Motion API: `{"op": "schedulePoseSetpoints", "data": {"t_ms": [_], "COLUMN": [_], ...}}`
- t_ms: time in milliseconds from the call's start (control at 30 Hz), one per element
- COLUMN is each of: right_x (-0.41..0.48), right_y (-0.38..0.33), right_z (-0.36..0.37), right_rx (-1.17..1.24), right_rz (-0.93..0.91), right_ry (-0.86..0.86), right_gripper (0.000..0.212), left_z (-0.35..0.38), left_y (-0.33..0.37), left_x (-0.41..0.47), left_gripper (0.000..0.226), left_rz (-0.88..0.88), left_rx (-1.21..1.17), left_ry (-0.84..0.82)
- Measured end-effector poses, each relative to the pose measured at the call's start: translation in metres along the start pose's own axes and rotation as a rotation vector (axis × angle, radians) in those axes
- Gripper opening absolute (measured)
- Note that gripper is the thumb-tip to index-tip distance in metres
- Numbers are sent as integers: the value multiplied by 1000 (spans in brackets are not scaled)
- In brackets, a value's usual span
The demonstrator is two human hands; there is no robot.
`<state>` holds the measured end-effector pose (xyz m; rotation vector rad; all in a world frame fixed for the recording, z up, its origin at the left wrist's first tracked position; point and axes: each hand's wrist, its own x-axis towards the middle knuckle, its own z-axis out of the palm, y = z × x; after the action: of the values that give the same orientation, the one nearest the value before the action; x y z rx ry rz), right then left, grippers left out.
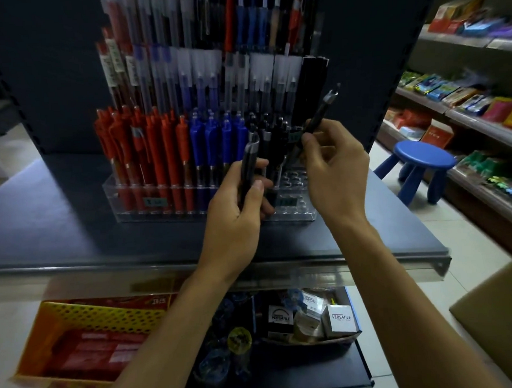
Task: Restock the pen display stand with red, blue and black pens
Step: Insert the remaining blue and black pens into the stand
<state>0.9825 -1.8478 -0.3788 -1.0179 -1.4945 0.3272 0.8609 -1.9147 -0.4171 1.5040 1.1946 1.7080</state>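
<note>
- On the dark shelf (pixel 60 231) in front of you stands the clear pen display stand (pixel 111 197), its front row running red, then blue, then black from left to right
- The red pens (pixel 159 157) fill the left part of that row, upright with clip ends up; they crowd and blur, so no sure count is possible
- The blue pens (pixel 214 143) stand next, also upright; about four barrels show across the front
- Your left hand (pixel 235 218) is curled round a black pen (pixel 249 164), thumb pressed on the near side of the barrel and fingers wrapped behind; one pen is plain, and whether more sit behind it cannot be told
- That pen's long axis runs nearly vertical, grey clip end up and leaning slightly right; its upper half rises clear above your thumb and its lower end is hidden in the palm
- The black pens in the stand (pixel 276 140) stand upright just behind your left fingers, too dark to count
- Round sockets (pixel 292 177) show in the stand's right end, between your two hands
- Your right hand (pixel 336 172) pinches one second black pen (pixel 319 117) between thumb and fingertips, near its middle
- Its long axis slants: the narrow ringed end points up and right, the lower end down-left toward the black section
- One blue stool (pixel 423 157) stands on the floor at the far right
</note>
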Motion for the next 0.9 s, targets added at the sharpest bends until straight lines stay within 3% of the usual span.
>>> {"op": "schedulePoseSetpoints", "data": {"t_ms": [133,467,900], "right_x": [4,10,8], "right_y": [-6,-16,-22], "right_z": [-1,0,-7], "right_rx": [-10,-243,-280], "right_rz": [-45,-94,-34], "right_ry": [62,-96,-167], "right_gripper": [9,14,10], "left_z": [0,-2,-4], "left_y": [2,4,4], "left_x": [0,-1,-1], "left_gripper": [24,23,27], "left_rz": [-7,-21,-37], "left_rx": [-8,-30,-61], "left_ry": [-9,-22,-44]}}
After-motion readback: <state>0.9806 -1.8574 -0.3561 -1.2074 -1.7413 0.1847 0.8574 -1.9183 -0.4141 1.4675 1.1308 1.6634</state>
